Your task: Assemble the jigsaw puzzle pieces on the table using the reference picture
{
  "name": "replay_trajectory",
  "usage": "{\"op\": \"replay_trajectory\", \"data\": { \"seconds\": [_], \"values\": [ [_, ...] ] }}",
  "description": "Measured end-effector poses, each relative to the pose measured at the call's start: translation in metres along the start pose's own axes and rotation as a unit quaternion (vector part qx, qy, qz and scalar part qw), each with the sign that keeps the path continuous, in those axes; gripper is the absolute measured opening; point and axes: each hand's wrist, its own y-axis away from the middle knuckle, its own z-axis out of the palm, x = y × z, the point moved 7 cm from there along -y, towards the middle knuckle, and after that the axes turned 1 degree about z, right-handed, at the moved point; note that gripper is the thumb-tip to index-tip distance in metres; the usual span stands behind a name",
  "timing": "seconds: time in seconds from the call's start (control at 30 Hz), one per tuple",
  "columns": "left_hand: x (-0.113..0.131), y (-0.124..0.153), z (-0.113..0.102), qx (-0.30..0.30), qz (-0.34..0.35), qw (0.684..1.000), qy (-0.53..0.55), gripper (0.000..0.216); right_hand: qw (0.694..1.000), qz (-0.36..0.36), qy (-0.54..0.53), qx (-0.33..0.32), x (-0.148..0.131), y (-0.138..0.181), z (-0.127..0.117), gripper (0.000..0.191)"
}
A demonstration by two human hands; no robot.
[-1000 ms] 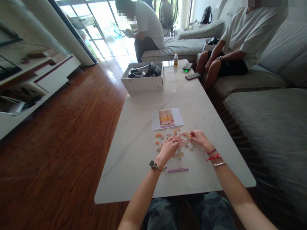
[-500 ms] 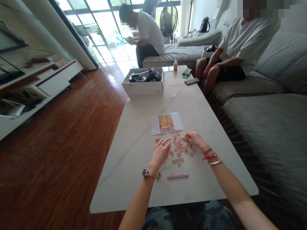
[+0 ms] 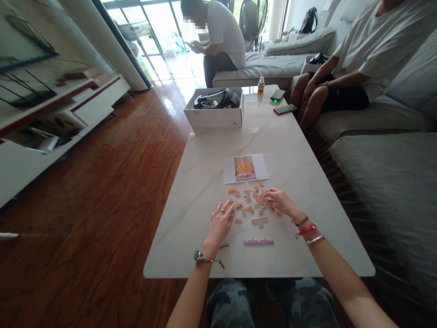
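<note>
Small orange, pink and pale jigsaw puzzle pieces [image 3: 247, 208] lie loosely scattered on the white marble-look table. My left hand [image 3: 221, 222] rests at the pile's left side, fingers stretched out and slightly apart, tips beside the pieces. On the right, my right hand [image 3: 280, 201] reaches into the pile with its fingers drawn together; what is between the fingertips is hidden. Nearer me are a short joined group of pieces [image 3: 259, 220] and a purple joined strip [image 3: 258, 242]. Beyond the pile lies a paper sheet [image 3: 262, 166] with a printed picture of a yellow figure.
An open white box [image 3: 213, 117] holding a dark headset [image 3: 218, 99] stands at the table's far end. Near it are a small bottle [image 3: 261, 85], a phone [image 3: 285, 109] and a dark device [image 3: 277, 95] with a green light. Two people sit on the sofas.
My left hand has moved left and back from the pile, uncovering several pieces. My right hand has gone slightly deeper into the pile. The camera view has shifted.
</note>
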Motion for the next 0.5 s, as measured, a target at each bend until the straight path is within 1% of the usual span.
{"op": "replay_trajectory", "data": {
  "seconds": [0.03,0.1,0.17,0.23,0.37,0.5],
  "values": [
    [0.001,0.001,0.002,-0.009,0.004,1.000,-0.001,0.039,1.000,-0.008,0.001,-0.009,-0.003,0.001,0.004,0.014],
    [0.002,0.002,0.004,-0.019,0.005,1.000,-0.003,0.040,1.000,-0.012,0.007,-0.006,-0.007,0.002,0.009,0.012],
    [0.000,0.003,0.003,-0.016,-0.003,1.000,-0.003,0.042,1.000,-0.011,0.016,0.010,-0.010,0.002,0.011,0.012],
    [-0.002,0.003,0.002,-0.006,-0.007,1.000,-0.002,0.044,0.999,-0.028,0.024,0.017,-0.019,0.001,0.015,0.013],
    [-0.003,0.005,0.004,-0.018,0.007,1.000,-0.013,0.042,0.994,-0.094,0.047,-0.003,-0.052,-0.007,0.032,0.017],
    [-0.006,0.012,0.008,-0.028,0.001,0.999,-0.034,0.044,0.985,-0.136,0.101,-0.040,-0.081,-0.023,0.053,0.017]
  ]
}}
